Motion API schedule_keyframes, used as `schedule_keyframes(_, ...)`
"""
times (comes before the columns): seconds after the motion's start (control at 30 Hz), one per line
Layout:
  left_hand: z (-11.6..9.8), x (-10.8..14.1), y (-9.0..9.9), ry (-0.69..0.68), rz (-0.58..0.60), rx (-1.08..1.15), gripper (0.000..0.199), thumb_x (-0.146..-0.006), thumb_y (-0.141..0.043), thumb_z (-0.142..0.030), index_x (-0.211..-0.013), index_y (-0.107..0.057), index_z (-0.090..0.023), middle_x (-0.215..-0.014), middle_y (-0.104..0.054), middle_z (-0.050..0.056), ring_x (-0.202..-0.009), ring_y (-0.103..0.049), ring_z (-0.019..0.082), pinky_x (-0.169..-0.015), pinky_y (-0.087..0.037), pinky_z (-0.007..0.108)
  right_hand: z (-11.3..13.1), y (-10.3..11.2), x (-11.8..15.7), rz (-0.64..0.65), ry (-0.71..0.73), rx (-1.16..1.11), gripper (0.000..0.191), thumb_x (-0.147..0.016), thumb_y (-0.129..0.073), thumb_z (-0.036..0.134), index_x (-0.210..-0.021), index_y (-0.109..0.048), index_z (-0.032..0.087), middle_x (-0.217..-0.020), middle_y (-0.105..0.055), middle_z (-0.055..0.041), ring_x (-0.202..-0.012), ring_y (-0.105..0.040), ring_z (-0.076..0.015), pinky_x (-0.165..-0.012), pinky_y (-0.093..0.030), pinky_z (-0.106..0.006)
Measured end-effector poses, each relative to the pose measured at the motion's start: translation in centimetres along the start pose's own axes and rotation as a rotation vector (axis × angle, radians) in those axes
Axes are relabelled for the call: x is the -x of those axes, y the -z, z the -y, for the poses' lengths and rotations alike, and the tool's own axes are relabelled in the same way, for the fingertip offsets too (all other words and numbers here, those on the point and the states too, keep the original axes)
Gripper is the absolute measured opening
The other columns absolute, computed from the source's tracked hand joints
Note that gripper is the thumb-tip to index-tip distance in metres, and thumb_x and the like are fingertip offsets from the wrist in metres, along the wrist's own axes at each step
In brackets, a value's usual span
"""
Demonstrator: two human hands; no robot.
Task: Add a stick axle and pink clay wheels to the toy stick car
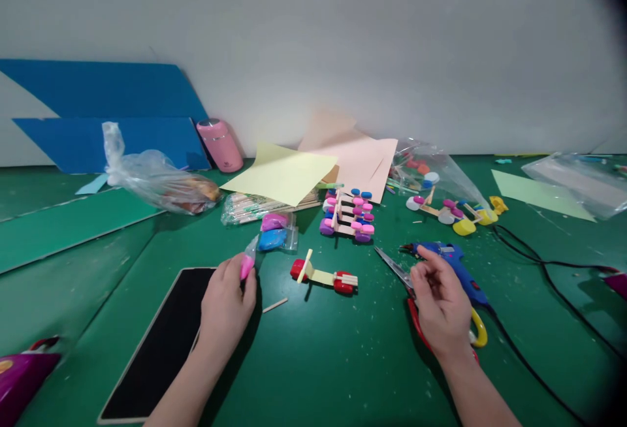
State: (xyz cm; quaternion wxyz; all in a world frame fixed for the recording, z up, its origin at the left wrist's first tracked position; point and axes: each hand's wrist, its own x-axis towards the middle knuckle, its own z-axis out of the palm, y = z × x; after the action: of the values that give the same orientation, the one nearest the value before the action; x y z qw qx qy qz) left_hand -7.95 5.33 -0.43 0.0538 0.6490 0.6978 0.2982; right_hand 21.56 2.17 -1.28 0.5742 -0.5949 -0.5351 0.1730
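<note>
Left hand [228,306]: fingers closed on a pink piece [247,262] with a clear, pointed end.
Right hand [438,303]: fingers curled over the scissors [394,268]; from here I can't tell if it grips anything.
Model [321,275]: red-wheeled, on the green surface [313,362] between both hands.
Glue gun [453,258]: just beside the right hand; if hot, a careless reach could burn fingers.
Blades: pointing towards the models [347,218]; a shove could knock them.
Stick [275,305]: loose near the left hand; a brush might roll it away.
Bottle [220,146]: small mark, unreadable.
</note>
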Motion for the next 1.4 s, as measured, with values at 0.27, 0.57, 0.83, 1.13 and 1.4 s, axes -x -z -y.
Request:
schedule_keyframes(0.27,-1.3,0.6,-0.2,0.278,-0.055,0.579,0.033,-0.08,-0.047,-0.039,-0.105,-0.05,-0.017,-0.094,-0.061,0.007,-0.085,-0.06,0.022,-0.079,-0.046,0.037,1.1,-1.1,0.5,0.376,-0.012,0.162,0.044,-0.079,-0.053,0.027,-0.121,-0.041,0.022,-0.09,-0.054,-0.0044,-0.072,-0.051,-0.0157,-0.067,-0.048,-0.032)
schedule_keyframes(0.57,-3.4,1.5,-3.2,0.486,0.01,1.092,0.027,-0.077,-0.054,-0.039,-0.094,-0.051,-0.018,-0.09,-0.062,0.003,-0.083,-0.062,0.018,-0.082,-0.047,0.038,2.4,-4.1,0.2,0.716,0.165,0.349,0.059,-0.076,-0.056,0.022,-0.13,-0.031,0.017,-0.11,-0.056,-0.0094,-0.1,-0.047,-0.0255,-0.085,-0.04,-0.043)
schedule_keyframes(0.83,-3.8,2.0,-1.6,0.5,-0.082,1.187,0.023,-0.076,-0.057,-0.034,-0.095,-0.053,-0.02,-0.091,-0.061,0.001,-0.082,-0.063,0.017,-0.084,-0.046,0.035,1.5,-4.4,-0.8,0.712,0.208,0.332,0.053,-0.081,-0.048,0.016,-0.13,-0.031,0.017,-0.106,-0.058,-0.0083,-0.095,-0.049,-0.0234,-0.084,-0.041,-0.042)
schedule_keyframes(1.13,-7.0,6.5,2.0,0.554,0.244,1.278,0.03,-0.073,-0.062,-0.033,-0.099,-0.056,-0.019,-0.085,-0.067,0.005,-0.069,-0.065,0.02,-0.064,-0.052,0.029,4.5,-2.4,0.5,0.454,0.199,0.071,0.032,-0.08,-0.052,0.018,-0.111,-0.049,0.024,-0.103,-0.055,-0.0042,-0.095,-0.051,-0.0176,-0.082,-0.042,-0.032)
schedule_keyframes(1.4,-8.8,8.3,0.7,0.489,0.574,1.288,0.028,-0.073,-0.061,-0.035,-0.095,-0.059,-0.018,-0.083,-0.063,0.005,-0.072,-0.061,0.019,-0.064,-0.049,0.028,6.0,-1.6,2.7,0.476,0.145,-0.103,0.018,-0.079,-0.052,0.012,-0.093,-0.057,0.022,-0.096,-0.05,-0.0033,-0.091,-0.051,-0.0147,-0.08,-0.042,-0.026)
